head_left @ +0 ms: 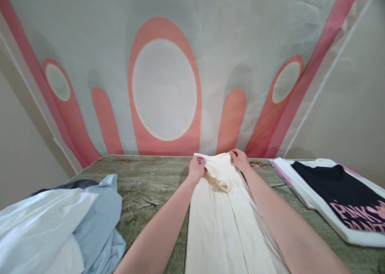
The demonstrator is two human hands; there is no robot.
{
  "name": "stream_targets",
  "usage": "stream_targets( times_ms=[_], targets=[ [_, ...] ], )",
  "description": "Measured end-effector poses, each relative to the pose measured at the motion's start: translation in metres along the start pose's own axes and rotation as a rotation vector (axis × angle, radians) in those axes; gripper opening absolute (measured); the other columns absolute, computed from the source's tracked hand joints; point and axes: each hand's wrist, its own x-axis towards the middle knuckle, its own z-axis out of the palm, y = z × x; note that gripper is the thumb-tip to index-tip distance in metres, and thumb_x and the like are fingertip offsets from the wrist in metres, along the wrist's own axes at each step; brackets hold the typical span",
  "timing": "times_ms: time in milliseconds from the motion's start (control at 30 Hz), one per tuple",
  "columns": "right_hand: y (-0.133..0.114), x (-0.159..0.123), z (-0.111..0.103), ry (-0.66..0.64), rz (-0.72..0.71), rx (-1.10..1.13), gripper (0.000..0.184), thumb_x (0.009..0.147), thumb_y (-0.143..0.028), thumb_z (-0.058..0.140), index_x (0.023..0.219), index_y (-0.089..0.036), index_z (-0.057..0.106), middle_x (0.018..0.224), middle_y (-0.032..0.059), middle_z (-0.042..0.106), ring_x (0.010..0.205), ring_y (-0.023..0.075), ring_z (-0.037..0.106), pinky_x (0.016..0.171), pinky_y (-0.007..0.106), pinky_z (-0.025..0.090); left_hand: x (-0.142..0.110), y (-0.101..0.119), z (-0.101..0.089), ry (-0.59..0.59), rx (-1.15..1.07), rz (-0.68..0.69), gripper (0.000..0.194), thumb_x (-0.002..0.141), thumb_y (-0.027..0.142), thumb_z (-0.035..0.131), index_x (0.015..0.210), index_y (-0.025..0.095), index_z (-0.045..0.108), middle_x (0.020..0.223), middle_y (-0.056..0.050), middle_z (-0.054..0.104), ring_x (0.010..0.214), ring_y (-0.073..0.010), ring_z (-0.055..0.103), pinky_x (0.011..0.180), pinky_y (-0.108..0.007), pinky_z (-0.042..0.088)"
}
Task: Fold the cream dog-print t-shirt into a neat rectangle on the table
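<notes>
A long cream garment, which looks like a pair of trousers (215, 226), lies lengthwise on the table with its top end toward the back edge. My left hand (197, 170) pinches the left side of its top edge. At the right corner of that edge, my right hand (240, 160) grips the cloth between thumb and fingers. Between the hands the band is stretched across, with a rumpled fold hanging just below it. The lower end runs toward me and out of the frame, and my right forearm covers part of its right side.
Loose white and light blue clothes (98, 222) are heaped at the left, with a dark piece behind. On the right lies a stack of folded shirts, a black printed one (337, 190) on top. The wood-grain table (147, 186) meets a pink and grey printed backdrop (165, 148).
</notes>
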Motion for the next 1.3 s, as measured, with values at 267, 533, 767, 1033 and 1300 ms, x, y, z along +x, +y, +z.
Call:
stream_targets(
  times_ms=[267, 533, 767, 1033, 1300],
  targets=[
    [-0.004, 0.0, -0.003, -0.001, 0.005, -0.065, 0.026, 0.08, -0.025, 0.045, 0.096, -0.013, 0.063, 0.095, 0.0086, 0.064, 0.091, 0.0187, 0.057, 0.084, 0.031, 0.042, -0.001, -0.003, -0.005, -0.003, 0.118, 0.053, 0.02, 0.067, 0.01, 0.064, 0.085, 0.016, 0.059, 0.09, -0.005, 0.062, 0.074, -0.0134, 0.056, 0.074, -0.025, 0.043],
    [-0.037, -0.049, -0.03, -0.115, -0.111, -0.1, 0.029, 0.08, -0.017, 0.045, 0.104, -0.01, 0.059, 0.104, 0.0131, 0.059, 0.096, 0.0198, 0.056, 0.09, 0.033, 0.041, 0.001, -0.003, -0.005, -0.062, 0.0, -0.04, 0.034, 0.067, 0.015, 0.066, 0.099, 0.016, 0.054, 0.081, -0.003, 0.061, 0.065, -0.0117, 0.057, 0.067, -0.024, 0.044],
    [-0.059, -0.106, -0.027, -0.305, -0.266, -0.026, 0.039, 0.089, -0.027, 0.033, 0.121, -0.012, 0.05, 0.127, 0.0128, 0.05, 0.118, 0.0193, 0.044, 0.101, 0.037, 0.032, -0.002, 0.011, -0.001, -0.1, -0.203, -0.111, 0.031, 0.078, 0.023, 0.057, 0.107, 0.015, 0.049, 0.085, -0.005, 0.062, 0.068, -0.0118, 0.06, 0.062, -0.022, 0.047],
    [-0.059, -0.113, -0.03, -0.312, -0.277, -0.063, 0.046, 0.092, -0.038, 0.027, 0.123, -0.013, 0.05, 0.131, 0.0117, 0.047, 0.123, 0.0181, 0.04, 0.105, 0.037, 0.028, -0.007, 0.029, -0.029, -0.3, -0.339, -0.245, 0.04, 0.067, 0.004, 0.06, 0.105, 0.008, 0.051, 0.086, -0.011, 0.066, 0.072, -0.0149, 0.064, 0.069, -0.027, 0.051],
    [-0.062, -0.116, -0.031, -0.303, -0.275, -0.035, 0.052, 0.091, -0.045, 0.025, 0.121, -0.012, 0.053, 0.129, 0.0121, 0.05, 0.122, 0.0194, 0.041, 0.106, 0.037, 0.028, -0.012, 0.019, -0.02, -0.385, 0.001, -0.005, 0.025, 0.069, 0.002, 0.055, 0.092, 0.009, 0.064, 0.08, -0.007, 0.067, 0.071, -0.0136, 0.064, 0.065, -0.023, 0.051]
  ],
)
